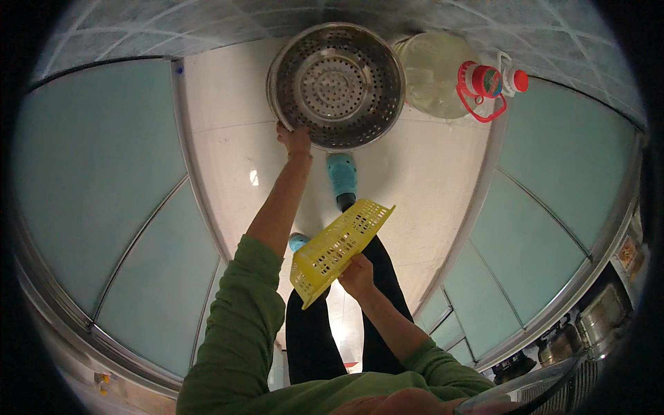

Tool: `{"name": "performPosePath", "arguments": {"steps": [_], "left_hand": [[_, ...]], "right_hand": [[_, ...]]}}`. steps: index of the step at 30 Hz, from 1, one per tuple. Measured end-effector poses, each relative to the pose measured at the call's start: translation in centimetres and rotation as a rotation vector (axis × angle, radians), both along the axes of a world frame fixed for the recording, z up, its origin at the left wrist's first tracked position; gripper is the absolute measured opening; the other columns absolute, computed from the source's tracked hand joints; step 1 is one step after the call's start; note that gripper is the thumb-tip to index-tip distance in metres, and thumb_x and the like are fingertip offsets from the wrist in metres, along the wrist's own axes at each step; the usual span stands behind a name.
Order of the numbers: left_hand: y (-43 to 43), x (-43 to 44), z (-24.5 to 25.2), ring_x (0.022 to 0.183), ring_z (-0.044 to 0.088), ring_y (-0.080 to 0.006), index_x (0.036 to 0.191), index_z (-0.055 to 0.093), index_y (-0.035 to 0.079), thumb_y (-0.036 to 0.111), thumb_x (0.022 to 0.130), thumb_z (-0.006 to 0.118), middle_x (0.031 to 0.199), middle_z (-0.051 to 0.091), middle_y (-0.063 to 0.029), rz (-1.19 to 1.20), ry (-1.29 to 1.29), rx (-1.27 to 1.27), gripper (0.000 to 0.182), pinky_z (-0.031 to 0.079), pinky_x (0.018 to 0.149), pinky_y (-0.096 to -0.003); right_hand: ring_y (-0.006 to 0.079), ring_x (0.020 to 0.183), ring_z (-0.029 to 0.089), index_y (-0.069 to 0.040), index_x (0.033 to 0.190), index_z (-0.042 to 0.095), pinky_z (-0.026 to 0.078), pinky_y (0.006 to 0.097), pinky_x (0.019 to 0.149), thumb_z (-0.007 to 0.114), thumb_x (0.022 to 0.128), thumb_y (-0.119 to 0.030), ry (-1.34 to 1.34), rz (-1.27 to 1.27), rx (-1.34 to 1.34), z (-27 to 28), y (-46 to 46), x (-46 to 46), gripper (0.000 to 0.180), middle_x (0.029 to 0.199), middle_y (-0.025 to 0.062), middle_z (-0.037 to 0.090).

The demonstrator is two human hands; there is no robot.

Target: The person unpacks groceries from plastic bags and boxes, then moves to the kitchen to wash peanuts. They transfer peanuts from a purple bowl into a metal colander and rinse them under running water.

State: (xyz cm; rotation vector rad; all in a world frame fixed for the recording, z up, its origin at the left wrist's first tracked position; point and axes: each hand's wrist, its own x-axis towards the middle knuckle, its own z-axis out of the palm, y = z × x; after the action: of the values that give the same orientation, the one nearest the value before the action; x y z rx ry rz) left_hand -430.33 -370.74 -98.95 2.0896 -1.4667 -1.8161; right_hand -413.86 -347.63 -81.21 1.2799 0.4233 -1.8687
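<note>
My left hand [294,141] grips the near left rim of a round stainless-steel perforated basin [332,85], whose holed inside faces up. The basin is in front of my feet, near the tiled wall; whether it touches the floor I cannot tell. Closer to my body, my right hand [358,275] holds a yellow plastic slotted basket [340,249] by its near side. The basket is tilted over my legs, and its inside is hidden from view.
Right of the basin, a large plastic jug of pale liquid [438,75] with a red cap and handle stands by a red-capped bottle [519,81]. Pale green cabinet doors [104,155] line both sides. My blue shoes [342,174] are on the tiled floor. Metal pots [604,314] sit at lower right.
</note>
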Motion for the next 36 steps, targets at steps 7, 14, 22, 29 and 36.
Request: {"name": "performPosePath", "arguments": {"steps": [7,14,22,29,36], "left_hand": [[-2.9,1.5,-2.2,0.104,0.047,-0.0286,0.124,0.031,-0.001,0.006,0.068,0.067,0.114,0.044,-0.0181,-0.047,0.046,0.13,0.067,0.042,0.089,-0.0418],[-2.7,3.5,-4.4,0.094,0.051,-0.0233,0.117,0.037,0.0,0.006,0.073,0.064,0.107,0.05,-0.0105,-0.123,0.074,-0.091,0.052,0.043,0.082,-0.0325],[-3.7,5.2,-1.9,0.092,0.055,-0.0204,0.112,0.056,0.004,0.004,0.079,0.058,0.103,0.059,-0.0088,0.061,0.331,0.135,0.033,0.045,0.077,-0.034],[-10.3,12.0,-0.6,0.107,0.053,-0.0298,0.119,0.047,-0.007,0.002,0.082,0.05,0.117,0.054,-0.0172,0.218,0.467,0.475,0.038,0.043,0.094,-0.0429],[-12.4,16.7,6.0,0.099,0.056,-0.0288,0.104,0.055,-0.003,0.004,0.08,0.048,0.105,0.059,-0.0145,0.37,0.351,0.283,0.026,0.045,0.088,-0.0435]], "right_hand": [[0.0208,0.085,0.062,-0.004,0.106,0.056,0.05,0.0307,0.066,0.047,0.085,-0.017,-0.02,-0.042,-0.013,0.3,-1.4,0.8,0.026,0.098,0.0098,0.064],[0.0186,0.094,0.059,-0.006,0.112,0.051,0.051,0.0333,0.075,0.055,0.082,-0.014,0.058,0.044,-0.015,0.3,-1.6,1.5,0.031,0.105,0.0071,0.059],[0.0196,0.095,0.059,-0.006,0.119,0.045,0.051,0.0357,0.077,0.053,0.084,-0.017,0.087,0.108,0.012,0.3,-2.5,2.4,0.038,0.107,0.0071,0.058],[0.0209,0.098,0.059,-0.005,0.122,0.043,0.05,0.0374,0.079,0.054,0.083,-0.017,0.093,0.155,0.037,0.2,-2.5,3.6,0.042,0.11,0.0094,0.057],[0.0209,0.093,0.057,-0.006,0.116,0.044,0.05,0.033,0.076,0.056,0.083,-0.015,0.112,0.109,0.221,0.8,-2.4,0.9,0.036,0.102,0.0074,0.056]]}}
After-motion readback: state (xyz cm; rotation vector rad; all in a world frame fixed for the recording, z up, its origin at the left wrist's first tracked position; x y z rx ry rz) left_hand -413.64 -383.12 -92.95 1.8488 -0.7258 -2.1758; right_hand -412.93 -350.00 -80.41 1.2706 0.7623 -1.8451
